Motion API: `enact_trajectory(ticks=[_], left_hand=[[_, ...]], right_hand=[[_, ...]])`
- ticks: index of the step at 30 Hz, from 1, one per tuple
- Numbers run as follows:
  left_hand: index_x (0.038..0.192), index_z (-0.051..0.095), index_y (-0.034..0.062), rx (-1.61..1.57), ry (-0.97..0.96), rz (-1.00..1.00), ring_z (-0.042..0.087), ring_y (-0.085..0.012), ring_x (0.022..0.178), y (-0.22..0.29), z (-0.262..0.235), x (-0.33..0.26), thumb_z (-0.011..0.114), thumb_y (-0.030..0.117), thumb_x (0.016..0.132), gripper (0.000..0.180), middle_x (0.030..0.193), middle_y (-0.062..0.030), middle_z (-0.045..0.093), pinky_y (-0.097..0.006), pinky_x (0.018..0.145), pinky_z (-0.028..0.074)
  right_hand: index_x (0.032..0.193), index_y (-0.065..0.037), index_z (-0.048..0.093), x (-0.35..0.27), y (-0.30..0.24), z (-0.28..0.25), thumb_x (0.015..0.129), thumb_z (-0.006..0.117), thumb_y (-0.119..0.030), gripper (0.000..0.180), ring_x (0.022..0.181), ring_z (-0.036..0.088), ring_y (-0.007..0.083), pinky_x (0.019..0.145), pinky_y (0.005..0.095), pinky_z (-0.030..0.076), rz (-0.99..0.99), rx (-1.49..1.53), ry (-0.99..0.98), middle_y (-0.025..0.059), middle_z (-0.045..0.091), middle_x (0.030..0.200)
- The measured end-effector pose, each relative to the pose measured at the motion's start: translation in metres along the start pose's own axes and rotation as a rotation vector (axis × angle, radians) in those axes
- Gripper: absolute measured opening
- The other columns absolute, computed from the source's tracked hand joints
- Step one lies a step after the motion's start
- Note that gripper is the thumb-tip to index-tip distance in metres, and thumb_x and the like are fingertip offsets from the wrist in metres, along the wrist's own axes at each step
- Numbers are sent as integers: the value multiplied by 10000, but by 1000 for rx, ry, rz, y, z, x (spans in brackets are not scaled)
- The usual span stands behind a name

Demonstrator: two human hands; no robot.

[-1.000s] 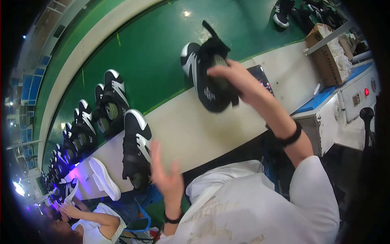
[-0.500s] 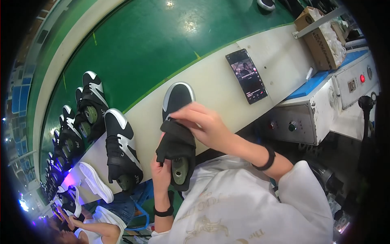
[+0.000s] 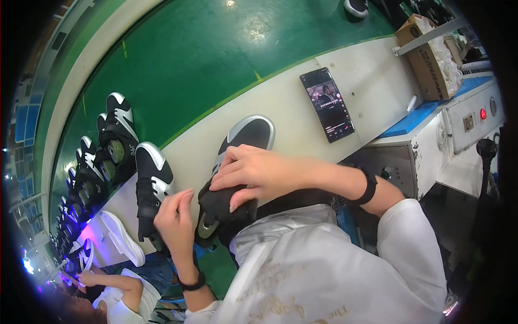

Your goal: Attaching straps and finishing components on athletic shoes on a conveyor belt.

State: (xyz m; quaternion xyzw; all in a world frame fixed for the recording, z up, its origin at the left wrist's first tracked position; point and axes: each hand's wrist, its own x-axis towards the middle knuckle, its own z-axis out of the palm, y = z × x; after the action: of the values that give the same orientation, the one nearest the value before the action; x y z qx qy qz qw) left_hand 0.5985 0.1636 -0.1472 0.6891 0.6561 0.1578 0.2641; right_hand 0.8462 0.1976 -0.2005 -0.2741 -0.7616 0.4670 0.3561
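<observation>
A black shoe with a silver toe (image 3: 245,140) lies on the white bench (image 3: 291,102), heel toward me. My right hand (image 3: 253,173) presses down over its tongue and collar, gripping it. My left hand (image 3: 175,218) touches the heel end of the same shoe, fingers curled at its edge. Both wrists wear black bands. A second black and silver shoe (image 3: 151,186) stands just left of my left hand.
A row of several black and silver shoes (image 3: 110,146) runs along the bench to the left. A phone (image 3: 327,104) lies on the bench. At the right stand a grey machine with a red button (image 3: 469,121) and a cardboard box (image 3: 429,56). Another person (image 3: 116,294) works at lower left beside a white shoe (image 3: 123,237).
The shoe was held up in my right hand over the green belt. It has come down onto the bench in front of me, and my left hand has closed in on its heel.
</observation>
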Motion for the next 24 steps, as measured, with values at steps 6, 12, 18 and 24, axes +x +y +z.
enact_trajectory(ticks=[6, 12, 18, 24], left_hand=[[983, 675, -18, -156, -177, -110, 680, -329, 1022, 68, -8, -77, 536, -1, 899, 164, 1054, -203, 695, -364, 874, 524], [905, 707, 24, -234, -260, -7, 651, -340, 1080, 40, 13, -78, 557, -60, 793, 205, 1142, -202, 668, -362, 908, 505], [771, 725, 37, -436, -597, 111, 656, -309, 1108, 17, -16, -56, 550, -149, 688, 268, 1206, -190, 663, -363, 878, 517], [1090, 556, 57, -240, 31, 227, 567, -275, 930, 13, 13, -37, 809, 125, 737, 439, 1062, -115, 567, -361, 797, 480]], right_hand=[[1201, -24, 640, 26, 0, -26, 719, 792, -293, 573, 1001, 527, 289, 864, 353, 422, 4, 37, -431, 71, 672, 1188], [1146, -8, 655, 34, -12, -28, 663, 808, -234, 555, 912, 508, 280, 825, 363, 424, 45, -63, -472, 74, 692, 1139], [906, -61, 707, 25, -13, -4, 643, 817, -229, 330, 952, 527, 265, 806, 382, 468, -46, -332, -223, 33, 647, 897], [914, -37, 650, 31, -10, -2, 636, 826, -206, 370, 988, 523, 265, 788, 376, 494, -96, -313, -297, 45, 629, 921]])
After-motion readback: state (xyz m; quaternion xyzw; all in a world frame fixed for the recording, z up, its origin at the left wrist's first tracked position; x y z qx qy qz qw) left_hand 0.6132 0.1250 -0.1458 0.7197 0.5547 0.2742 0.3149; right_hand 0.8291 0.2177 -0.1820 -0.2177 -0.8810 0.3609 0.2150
